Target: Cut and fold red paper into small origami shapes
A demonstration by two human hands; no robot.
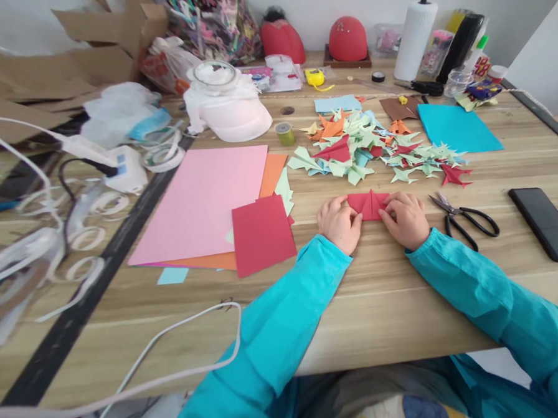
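A small folded red paper piece (368, 204) lies on the wooden table (386, 291) between my two hands. My left hand (339, 223) pinches its left side with curled fingers. My right hand (405, 218) presses and grips its right side, fingers closed on it. Both arms wear teal sleeves. Just beyond the hands lies a heap of finished folded paper figures (374, 151) in green, red, orange and blue.
Black scissors (466, 219) and a dark phone (546, 223) lie right of my hands. Pink paper (204, 200), orange sheets and a red sheet (261, 233) lie left. A blue sheet (457, 128), paper towel roll (414, 36), tape rolls, cables and cardboard crowd the far and left sides.
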